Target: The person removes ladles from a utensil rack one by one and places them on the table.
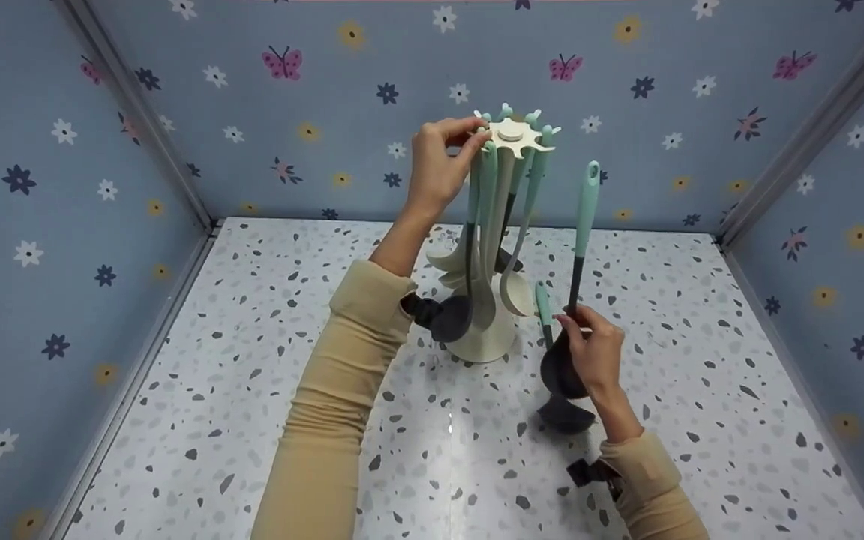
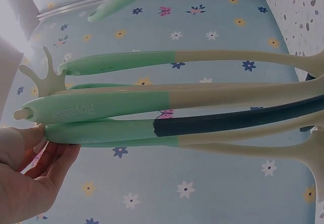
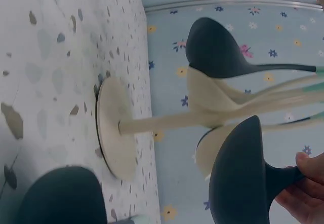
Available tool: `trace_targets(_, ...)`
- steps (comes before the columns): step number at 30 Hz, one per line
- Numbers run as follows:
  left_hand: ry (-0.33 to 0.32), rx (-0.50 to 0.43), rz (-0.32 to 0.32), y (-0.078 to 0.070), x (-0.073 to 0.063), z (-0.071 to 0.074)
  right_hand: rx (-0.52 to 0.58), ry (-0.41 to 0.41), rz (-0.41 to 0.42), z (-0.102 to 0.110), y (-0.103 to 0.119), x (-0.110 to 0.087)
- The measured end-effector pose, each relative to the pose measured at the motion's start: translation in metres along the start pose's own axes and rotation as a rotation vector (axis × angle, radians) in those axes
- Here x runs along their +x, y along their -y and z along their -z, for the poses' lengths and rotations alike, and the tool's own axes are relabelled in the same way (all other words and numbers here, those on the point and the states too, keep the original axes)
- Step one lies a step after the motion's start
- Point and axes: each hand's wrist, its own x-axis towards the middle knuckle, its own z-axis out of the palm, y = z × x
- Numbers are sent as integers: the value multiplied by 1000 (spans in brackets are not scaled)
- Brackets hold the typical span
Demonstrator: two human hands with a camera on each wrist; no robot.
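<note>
My left hand point(image 1: 436, 166) is raised to the top of a cream utensil rack point(image 1: 483, 346). Its thumb and fingers pinch the mint handle end of a hanging black spoon point(image 1: 451, 320), right by a hook. Lower down on the right, my right hand point(image 1: 598, 352) grips a black ladle point(image 3: 238, 173) by its neck, just above the bowl. That ladle stands upright, its mint handle point(image 1: 587, 206) pointing up. Behind it a second black-headed utensil point(image 1: 567, 417) lies on the table, partly hidden by the ladle.
Several cream utensils with mint handles hang around the rack, among them a cream ladle point(image 1: 516, 294). The speckled white table point(image 1: 267, 360) is enclosed by blue flowered panels point(image 1: 312, 97) at the back and sides.
</note>
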Motion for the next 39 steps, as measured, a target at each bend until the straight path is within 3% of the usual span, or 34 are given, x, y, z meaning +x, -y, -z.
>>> trace_targets(15,-6,16,14,-1,0,0,-162,188,-208,20,-43,-6)
trace_targets(39,-3,49,-1,-2,0,0,-338,518,-386,37,-93,-23)
